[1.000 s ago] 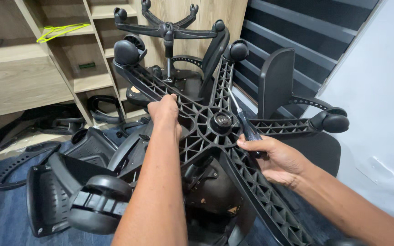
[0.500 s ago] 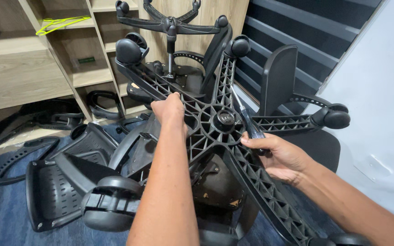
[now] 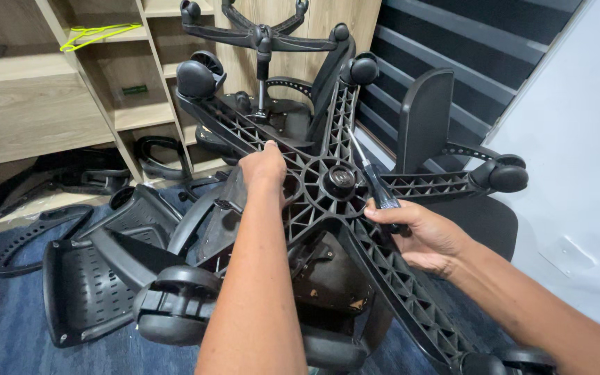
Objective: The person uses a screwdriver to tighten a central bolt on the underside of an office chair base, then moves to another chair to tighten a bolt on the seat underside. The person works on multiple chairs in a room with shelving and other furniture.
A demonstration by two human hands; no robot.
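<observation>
An upturned black office chair fills the middle of the view, its five-armed star base [image 3: 328, 184] facing me with castor wheels [image 3: 196, 78] at the arm ends. My left hand [image 3: 264, 169] grips one ribbed arm of the base just left of the hub. My right hand [image 3: 421, 232] rests on the lower right arm and holds a screwdriver [image 3: 373, 180] by its dark handle. The metal shaft points up and left past the hub.
Black chair backs and seat parts [image 3: 92, 278] lie on the blue carpet at left. A second upturned chair [image 3: 265, 42] stands behind. Wooden shelving [image 3: 43, 104] with a yellow-green hanger [image 3: 98, 33] is at upper left. A white wall [image 3: 578, 139] is on the right.
The view has shifted slightly, so the base and both hands sit a little lower and nearer. Both hands keep the same grips.
</observation>
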